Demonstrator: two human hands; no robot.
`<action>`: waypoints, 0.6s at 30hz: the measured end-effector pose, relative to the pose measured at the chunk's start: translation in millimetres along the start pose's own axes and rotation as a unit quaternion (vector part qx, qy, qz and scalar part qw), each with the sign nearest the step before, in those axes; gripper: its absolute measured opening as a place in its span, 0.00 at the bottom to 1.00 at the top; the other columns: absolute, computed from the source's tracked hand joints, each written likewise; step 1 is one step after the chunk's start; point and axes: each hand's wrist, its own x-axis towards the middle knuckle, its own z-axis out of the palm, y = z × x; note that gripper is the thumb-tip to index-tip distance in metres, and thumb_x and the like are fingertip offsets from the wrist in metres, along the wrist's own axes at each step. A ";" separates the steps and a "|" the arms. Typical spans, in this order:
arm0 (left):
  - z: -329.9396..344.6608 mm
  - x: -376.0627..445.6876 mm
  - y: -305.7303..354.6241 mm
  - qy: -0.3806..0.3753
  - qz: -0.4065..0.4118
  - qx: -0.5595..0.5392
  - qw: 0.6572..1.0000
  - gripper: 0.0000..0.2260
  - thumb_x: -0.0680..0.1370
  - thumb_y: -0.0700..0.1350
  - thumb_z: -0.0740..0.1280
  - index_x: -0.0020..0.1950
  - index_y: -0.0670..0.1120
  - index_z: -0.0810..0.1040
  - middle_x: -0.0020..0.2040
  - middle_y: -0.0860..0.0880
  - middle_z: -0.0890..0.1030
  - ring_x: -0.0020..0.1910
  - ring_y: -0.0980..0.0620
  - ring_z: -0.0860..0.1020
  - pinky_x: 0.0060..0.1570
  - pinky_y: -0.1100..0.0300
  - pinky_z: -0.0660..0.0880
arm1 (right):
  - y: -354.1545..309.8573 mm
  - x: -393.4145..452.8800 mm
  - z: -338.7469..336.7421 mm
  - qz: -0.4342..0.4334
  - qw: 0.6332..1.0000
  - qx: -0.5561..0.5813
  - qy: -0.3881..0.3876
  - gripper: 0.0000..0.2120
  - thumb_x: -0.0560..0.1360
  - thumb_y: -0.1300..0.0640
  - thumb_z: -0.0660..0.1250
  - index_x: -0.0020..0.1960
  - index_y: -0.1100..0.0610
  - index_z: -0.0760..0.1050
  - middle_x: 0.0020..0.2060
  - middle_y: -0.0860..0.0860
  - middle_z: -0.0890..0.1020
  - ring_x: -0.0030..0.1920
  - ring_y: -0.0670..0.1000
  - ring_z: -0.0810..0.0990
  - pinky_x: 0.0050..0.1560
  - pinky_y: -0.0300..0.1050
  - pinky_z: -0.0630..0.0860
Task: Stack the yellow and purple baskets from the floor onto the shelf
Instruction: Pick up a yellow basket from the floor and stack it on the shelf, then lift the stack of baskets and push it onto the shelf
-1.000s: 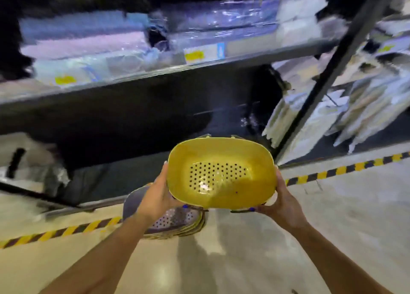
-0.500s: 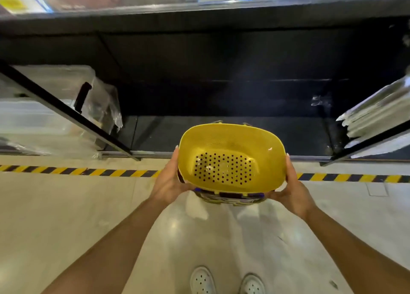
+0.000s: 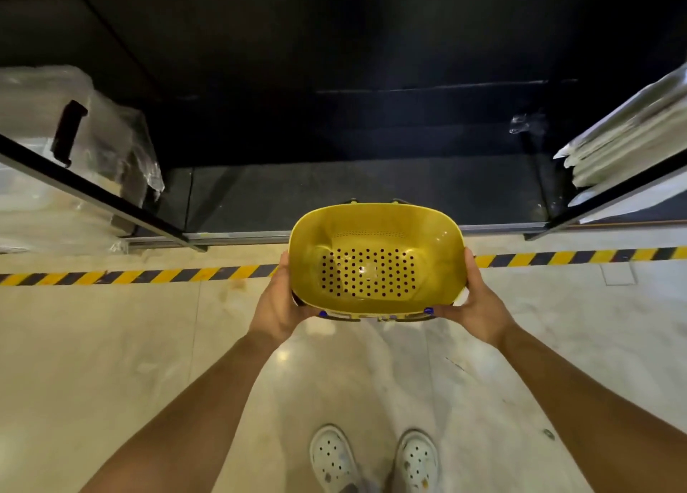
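Basket: a yellow basket (image 3: 375,258), smooth glossy plastic, a rounded rectangle with a dotted grid of drain holes in its base, is held in the air above the floor, its mouth tipped toward the camera.
Beneath it: slotted rims of further baskets are glimpsed under its near edge; their colour cannot be told.
Left hand (image 3: 277,305): pressed to the basket's left wall, fingers curled beneath, blue-painted nails showing at the lower edge.
Right hand (image 3: 479,303): pressed to the right wall, thumb up along the rim, fingers wrapped under.
Shelf (image 3: 364,191): a dark, flat bottom deck with a pale metal front edge is seen just beyond the basket; the bay is framed by black uprights left and right.
Neighbours: crinkled clear-wrapped bins (image 3: 70,150) at far left, stacked pale flat packs (image 3: 628,139) at far right.
Floor (image 3: 111,344): polished pale stone, crossed by a yellow-and-black hazard stripe (image 3: 148,276) near the shelf edge.
Feet: white perforated clogs (image 3: 334,459) are planted on the near floor.
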 end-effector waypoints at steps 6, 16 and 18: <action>-2.6 7.2 -4.4 -0.002 0.004 0.023 1.000 0.44 0.60 0.62 0.76 0.66 0.77 0.51 0.55 0.81 0.68 0.54 0.80 0.68 0.38 0.83 0.68 | 8.0 8.7 2.0 -0.011 0.999 -0.034 0.005 0.55 0.65 0.46 0.76 0.73 0.35 0.36 0.75 0.52 0.62 0.69 0.61 0.68 0.59 0.55 0.73; -18.0 -62.8 10.3 0.045 -0.073 0.093 0.992 0.34 0.72 0.51 0.75 0.74 0.47 0.65 0.70 0.53 0.68 0.69 0.52 0.68 0.66 0.54 0.68 | 0.9 -71.0 13.8 -0.004 0.990 -0.049 0.134 0.35 0.73 0.46 0.70 0.76 0.48 0.59 0.72 0.50 0.69 0.69 0.54 0.70 0.62 0.51 0.71; -7.4 -103.6 -11.9 0.072 -0.109 0.087 0.988 0.17 0.73 0.47 0.74 0.61 0.52 0.77 0.58 0.54 0.77 0.58 0.52 0.78 0.56 0.58 0.74 | 21.5 -102.0 34.3 0.020 0.989 -0.042 0.141 0.27 0.76 0.51 0.68 0.73 0.52 0.66 0.70 0.53 0.72 0.67 0.57 0.72 0.63 0.51 0.69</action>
